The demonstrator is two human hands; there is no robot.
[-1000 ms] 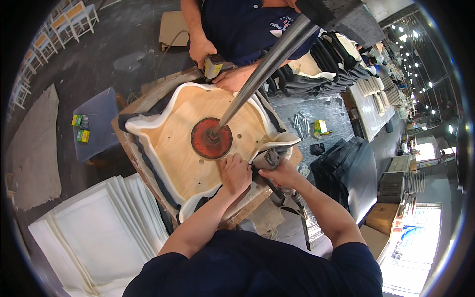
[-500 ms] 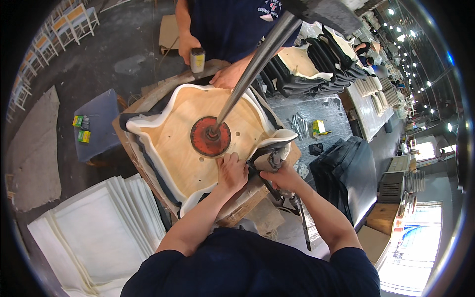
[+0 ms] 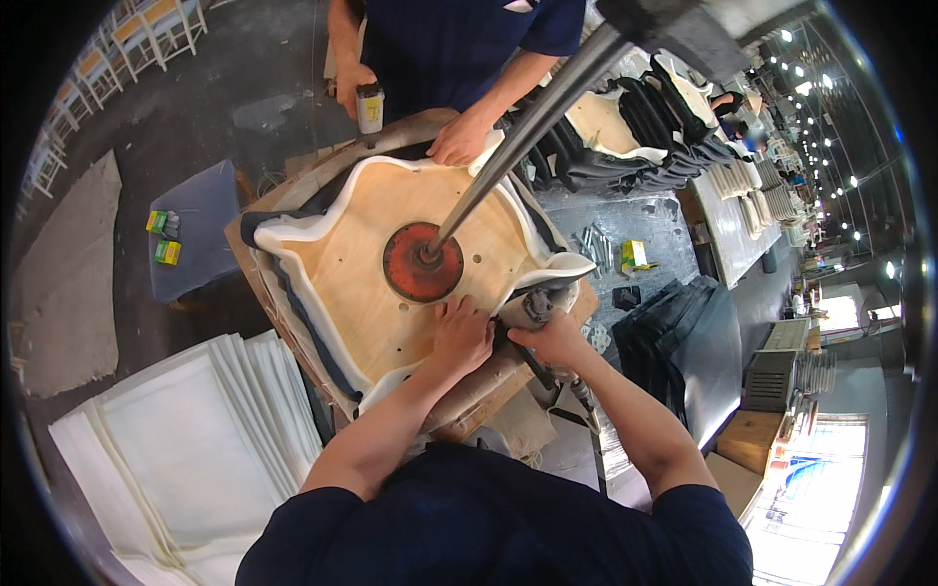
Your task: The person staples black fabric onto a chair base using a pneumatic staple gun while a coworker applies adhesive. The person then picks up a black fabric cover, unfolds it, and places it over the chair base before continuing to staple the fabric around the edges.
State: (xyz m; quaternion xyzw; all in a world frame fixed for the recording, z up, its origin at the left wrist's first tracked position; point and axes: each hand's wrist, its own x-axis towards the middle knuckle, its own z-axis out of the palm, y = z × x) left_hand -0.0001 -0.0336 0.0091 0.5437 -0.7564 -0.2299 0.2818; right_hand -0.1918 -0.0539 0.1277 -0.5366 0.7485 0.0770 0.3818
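The left hand (image 3: 459, 337) presses flat on the seat board (image 3: 391, 264) at its near edge. The right hand (image 3: 552, 337) grips a stapler (image 3: 532, 308); keep the cover taut and the nose square.

1. Bright and even across the middle; soft, short shadows.
2. Rows of ceiling lamps (image 3: 831, 117) at upper right, flaring into small glare spots.
3. Blown-out window (image 3: 816, 513) at lower right.
4. Heavy fisheye bending, black vignette at the rim.
5. Sharp centre, softer edges.
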